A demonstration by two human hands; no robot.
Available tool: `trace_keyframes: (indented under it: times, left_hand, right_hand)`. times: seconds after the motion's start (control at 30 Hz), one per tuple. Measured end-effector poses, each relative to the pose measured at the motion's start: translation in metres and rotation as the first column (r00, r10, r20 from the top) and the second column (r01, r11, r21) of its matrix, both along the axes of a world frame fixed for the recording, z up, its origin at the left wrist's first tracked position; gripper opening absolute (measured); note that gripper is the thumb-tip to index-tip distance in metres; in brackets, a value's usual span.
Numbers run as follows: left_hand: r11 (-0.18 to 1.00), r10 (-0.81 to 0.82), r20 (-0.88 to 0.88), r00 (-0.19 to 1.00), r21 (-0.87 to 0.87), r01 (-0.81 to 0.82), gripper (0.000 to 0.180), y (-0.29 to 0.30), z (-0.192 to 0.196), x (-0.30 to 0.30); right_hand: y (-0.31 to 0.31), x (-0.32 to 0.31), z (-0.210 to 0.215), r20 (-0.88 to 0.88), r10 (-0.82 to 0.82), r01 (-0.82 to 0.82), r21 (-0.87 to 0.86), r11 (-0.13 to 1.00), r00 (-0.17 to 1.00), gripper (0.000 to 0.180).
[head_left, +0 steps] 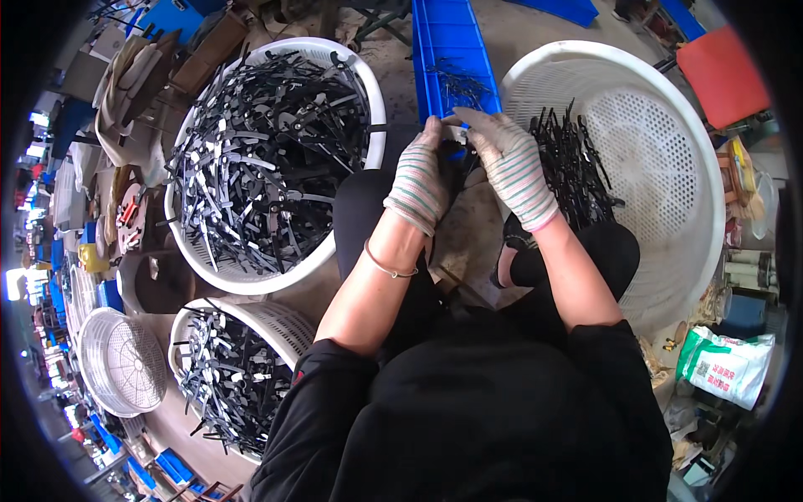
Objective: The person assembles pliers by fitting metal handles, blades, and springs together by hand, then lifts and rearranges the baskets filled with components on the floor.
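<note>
Both my hands wear pale knitted gloves with thin green and pink stripes. They meet above my knees, at the near end of a long blue tray (452, 38). My left hand (421, 174) is closed with its thumb and fingers raised; my right hand (508, 163) curls in from the other side. A small dark piece seems to lie between the fingertips, mostly hidden by the gloves. Thin black parts (460, 84) lie in the tray. Just right of my right hand, long slim black parts (575, 167) are stacked in a large white basket (709, 192).
At my left, a white basket (376, 100) is heaped with black and silver metal parts (259, 159). Below it a tilted white basket (280, 330) holds similar parts. A white mesh basket (125, 360) stands farther left. A red panel (723, 75) and a white-green bag (723, 364) are at right.
</note>
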State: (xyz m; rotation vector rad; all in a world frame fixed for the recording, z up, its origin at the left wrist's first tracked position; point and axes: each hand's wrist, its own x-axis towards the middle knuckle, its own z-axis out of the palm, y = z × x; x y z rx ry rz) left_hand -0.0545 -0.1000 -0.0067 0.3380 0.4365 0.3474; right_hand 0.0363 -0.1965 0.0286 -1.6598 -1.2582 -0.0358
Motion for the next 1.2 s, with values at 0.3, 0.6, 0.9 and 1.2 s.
trace_keyframes:
  times: [0.3, 0.6, 0.9, 1.2]
  left_hand:
    - [0.006, 0.010, 0.456, 0.890, -0.890, 0.456, 0.034, 0.028, -0.076, -0.014]
    - [0.955, -0.267, -0.254, 0.930, 0.063, 0.291, 0.042, -0.002, -0.021, -0.017]
    - [0.943, -0.247, -0.320, 0.915, 0.136, 0.303, 0.046, -0.012, -0.026, -0.014]
    - [0.868, -0.317, -0.433, 0.844, 0.226, 0.442, 0.047, -0.017, -0.011, -0.026]
  right_hand:
    - [-0.017, 0.005, -0.035, -0.023, 0.157, -0.158, -0.258, 0.953, 0.987, 0.030]
    - [-0.029, 0.002, -0.023, -0.020, 0.233, -0.222, -0.395, 0.892, 0.972, 0.020]
    - [-0.043, -0.003, -0.021, 0.314, 0.209, -0.041, -0.467, 0.883, 0.926, 0.024]
    - [-0.055, -0.011, -0.018, 0.362, 0.236, -0.020, -0.511, 0.859, 0.902, 0.026]
